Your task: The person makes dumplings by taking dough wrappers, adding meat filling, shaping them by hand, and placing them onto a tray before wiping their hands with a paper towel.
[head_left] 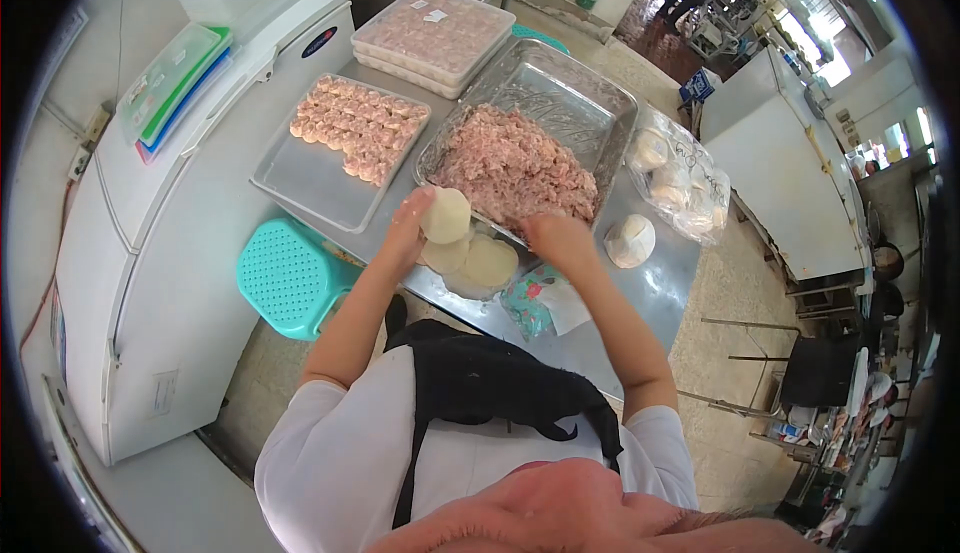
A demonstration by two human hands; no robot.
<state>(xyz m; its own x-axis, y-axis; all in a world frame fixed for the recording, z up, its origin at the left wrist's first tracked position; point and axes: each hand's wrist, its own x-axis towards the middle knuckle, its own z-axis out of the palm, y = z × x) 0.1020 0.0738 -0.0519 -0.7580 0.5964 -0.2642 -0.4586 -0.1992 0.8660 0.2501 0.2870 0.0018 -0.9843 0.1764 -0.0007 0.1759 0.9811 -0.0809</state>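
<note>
My left hand point(406, 223) pinches a round pale dumpling wrapper point(446, 215) near the tray's front corner. More round wrappers point(490, 261) lie overlapping on the metal table just below it. At the front edge of a deep metal tray point(575, 88), my right hand point(556, 240) is curled against the raw minced meat point(515, 163); its fingertips are partly hidden, and whatever they hold does not show. To the left, a shallow plastic tray point(335, 205) carries rows of filled dumplings point(358, 123). A plastic-wrapped white ball point(630, 241) sits right of my right hand.
Stacked lidded trays of dumplings point(430, 33) stand at the back left. A clear bag of white balls point(675, 183) lies at the right. A patterned cloth or bag point(530, 303) is near the front edge. A turquoise stool point(292, 278) and white freezer point(180, 253) flank the left side.
</note>
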